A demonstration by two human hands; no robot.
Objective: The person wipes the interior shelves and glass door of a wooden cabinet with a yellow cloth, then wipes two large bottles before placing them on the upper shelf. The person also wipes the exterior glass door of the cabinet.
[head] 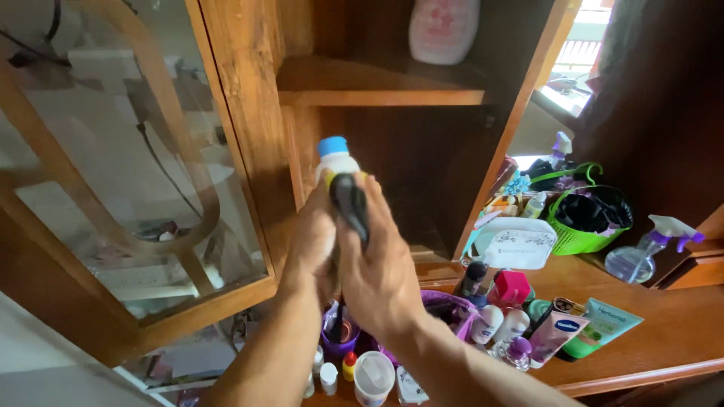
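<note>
The left hand (313, 241) wraps a white bottle (335, 162) with a blue cap. The right hand (377, 271) pinches a black tube (351, 203) against it, before the open wooden cabinet (249, 98).

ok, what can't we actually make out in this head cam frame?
- White bottle with blue cap: body covered by the left hand and right hand.
- Dark object in the right hand: blurred, kind unclear.
- Pink-and-white bottle on the shelf: top cut off by the frame edge.
- Green basket: dark contents unidentifiable.
- Small items below the wrists: partly hidden by the arms.
</note>
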